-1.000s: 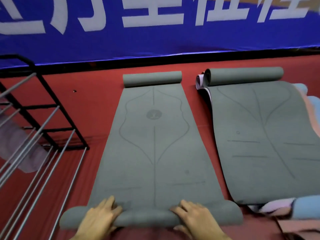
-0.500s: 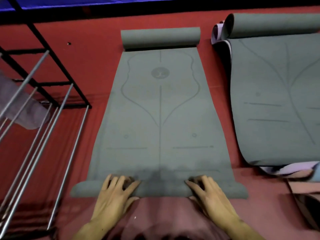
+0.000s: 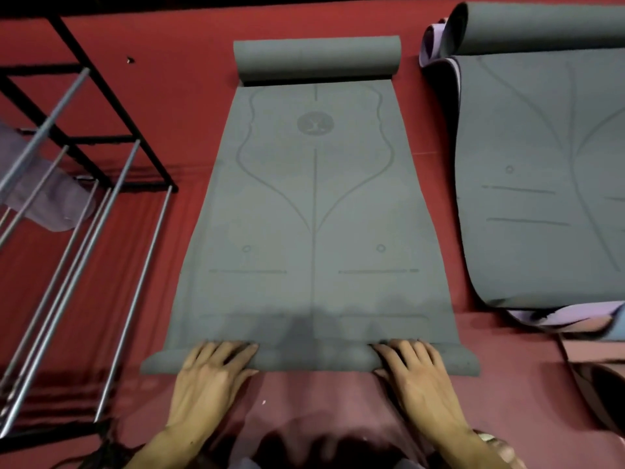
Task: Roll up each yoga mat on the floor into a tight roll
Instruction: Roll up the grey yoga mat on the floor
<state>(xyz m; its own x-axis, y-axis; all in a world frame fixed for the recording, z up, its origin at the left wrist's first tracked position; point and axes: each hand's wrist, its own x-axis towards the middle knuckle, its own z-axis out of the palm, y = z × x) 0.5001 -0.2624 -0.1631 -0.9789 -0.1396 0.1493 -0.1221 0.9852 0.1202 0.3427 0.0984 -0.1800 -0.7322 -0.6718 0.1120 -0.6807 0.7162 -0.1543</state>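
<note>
A grey yoga mat with printed alignment lines lies flat on the red floor in front of me. Its far end curls into a loose roll. Its near end is turned into a thin roll across the full width. My left hand presses on the left part of this thin roll, fingers laid forward over it. My right hand presses on the right part the same way. A second grey mat lies to the right, its far end also curled.
A black metal rack with grey bars stands on the left, close to the mat's edge, with a purple-grey roll lying in it. Lilac and pink mats stick out from under the second grey mat.
The view has tilted down and moved closer. Both hands have pushed the near roll a little forward along the mat, and the blue banner has left the view.
</note>
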